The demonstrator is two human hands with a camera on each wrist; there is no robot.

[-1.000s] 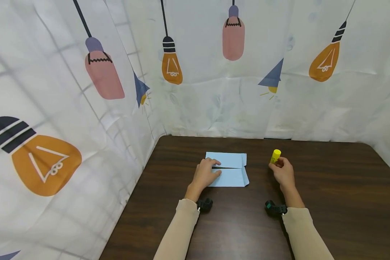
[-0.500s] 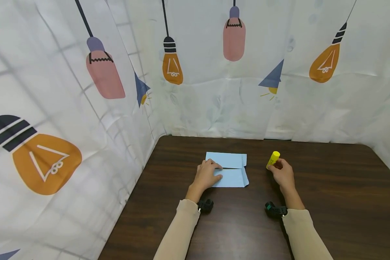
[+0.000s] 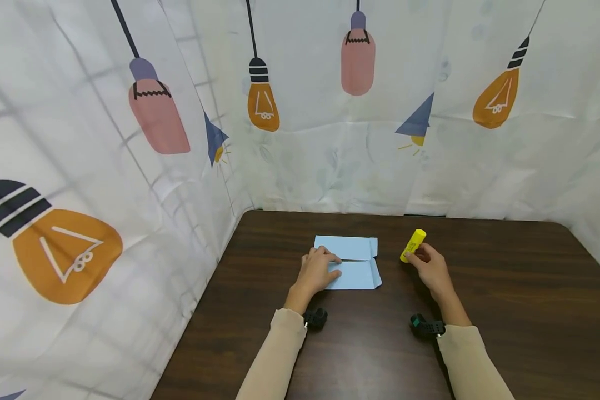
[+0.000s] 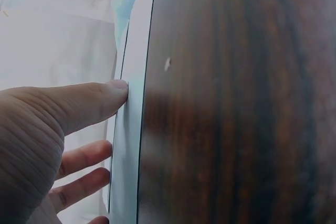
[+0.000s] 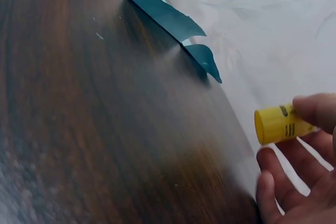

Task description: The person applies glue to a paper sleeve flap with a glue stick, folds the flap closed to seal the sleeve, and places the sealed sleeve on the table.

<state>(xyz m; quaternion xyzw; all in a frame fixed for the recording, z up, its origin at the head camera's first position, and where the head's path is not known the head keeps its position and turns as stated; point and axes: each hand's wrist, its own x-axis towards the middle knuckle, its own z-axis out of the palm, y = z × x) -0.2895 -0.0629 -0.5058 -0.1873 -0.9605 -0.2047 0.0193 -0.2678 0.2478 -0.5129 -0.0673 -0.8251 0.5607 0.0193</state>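
A light blue folded sheet of paper (image 3: 356, 248) lies on the table, its two long flaps meeting along a middle slit. Small flaps (image 5: 168, 17) at its right end stand up a little in the right wrist view. Across the paper's left part rests my left hand (image 3: 316, 272), fingers spread; the left wrist view has its thumb (image 4: 97, 100) pressing on the paper near the edge. To the right of the paper, my right hand (image 3: 435, 272) pinches a yellow glue stick (image 3: 413, 244) between thumb and fingers. The stick is tilted, upper end leaning right, and looks capped.
The dark wood table (image 3: 360, 344) extends to both sides and toward the front. A white curtain (image 3: 320, 166) printed with lamps and bulbs hangs behind the table and along its left side. Each wrist wears a black band (image 3: 316, 318).
The right hand has shifted left toward the paper and tilted the glue stick from nearly upright to a clear slant. My left hand slid very slightly right, staying on the paper.
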